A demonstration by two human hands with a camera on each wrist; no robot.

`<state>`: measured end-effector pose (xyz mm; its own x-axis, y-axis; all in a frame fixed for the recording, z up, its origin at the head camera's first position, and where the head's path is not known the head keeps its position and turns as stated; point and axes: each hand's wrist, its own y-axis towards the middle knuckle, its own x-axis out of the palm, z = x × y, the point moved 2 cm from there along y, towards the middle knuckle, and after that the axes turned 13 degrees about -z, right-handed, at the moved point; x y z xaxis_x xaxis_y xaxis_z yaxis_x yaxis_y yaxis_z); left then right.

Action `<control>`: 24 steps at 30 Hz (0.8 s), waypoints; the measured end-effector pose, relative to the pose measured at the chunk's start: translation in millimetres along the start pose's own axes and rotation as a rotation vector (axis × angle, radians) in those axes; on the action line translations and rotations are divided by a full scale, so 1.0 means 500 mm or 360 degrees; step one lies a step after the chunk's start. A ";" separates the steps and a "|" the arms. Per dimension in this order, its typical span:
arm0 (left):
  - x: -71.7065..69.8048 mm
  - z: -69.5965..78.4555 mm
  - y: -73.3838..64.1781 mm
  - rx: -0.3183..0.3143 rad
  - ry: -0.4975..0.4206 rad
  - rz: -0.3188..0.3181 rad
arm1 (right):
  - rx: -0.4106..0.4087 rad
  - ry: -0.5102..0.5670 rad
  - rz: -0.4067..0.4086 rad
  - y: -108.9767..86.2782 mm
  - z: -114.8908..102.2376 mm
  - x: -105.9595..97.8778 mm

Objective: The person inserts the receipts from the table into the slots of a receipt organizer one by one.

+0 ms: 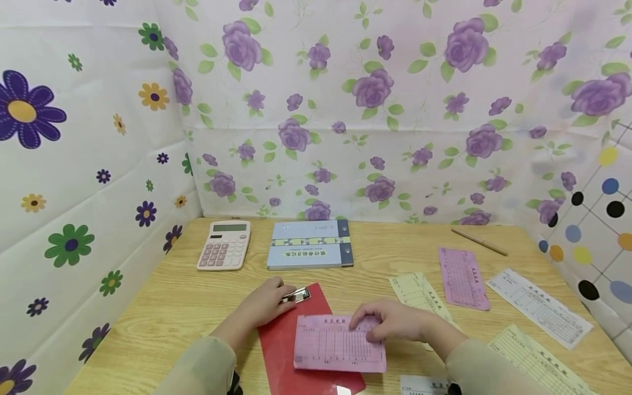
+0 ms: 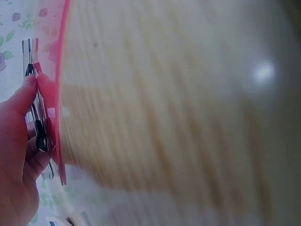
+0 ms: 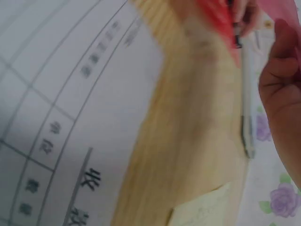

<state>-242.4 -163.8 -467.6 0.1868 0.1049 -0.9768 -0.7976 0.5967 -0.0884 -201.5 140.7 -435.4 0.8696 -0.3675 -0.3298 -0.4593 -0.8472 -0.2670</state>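
A red clipboard [image 1: 276,345] lies on the table in the head view, its metal clip [image 1: 301,295] at the top end. My left hand [image 1: 264,304] grips it at the clip; in the left wrist view the thumb presses on the clip [image 2: 40,113] and fingers show through the red board. Over the clipboard's lower part is a pink printed form [image 1: 331,345], pinched near its right side by my right hand [image 1: 395,322]. The form's top edge is apart from the clip. In the right wrist view, my right hand [image 3: 284,89] is at the edge, with a bit of pink paper.
At the back stand a pink calculator [image 1: 224,246] and a blue account book [image 1: 311,244]. To the right lie another pink form [image 1: 463,278], yellow forms [image 1: 422,293], white forms [image 1: 540,307] and a pen [image 1: 479,242]. Floral cloth [image 1: 345,109] hangs behind the table.
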 end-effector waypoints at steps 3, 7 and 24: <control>0.002 -0.001 0.000 -0.0010 0.0007 -0.0013 | 0.0101 -0.0182 -0.0029 0.017 0.016 0.002; 0.003 0.000 0.001 -0.0016 0.0002 -0.0022 | 0.0182 -0.0285 0.0070 0.030 0.028 -0.006; -0.003 -0.001 -0.001 -0.0077 -0.0020 -0.0092 | 0.0198 -0.0293 0.0640 0.069 0.045 -0.020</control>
<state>-242.7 -164.6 -466.3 0.2402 0.0818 -0.9673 -0.8119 0.5632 -0.1539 -230.3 123.7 -461.6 0.5762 -0.5737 -0.5821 -0.7818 -0.5945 -0.1880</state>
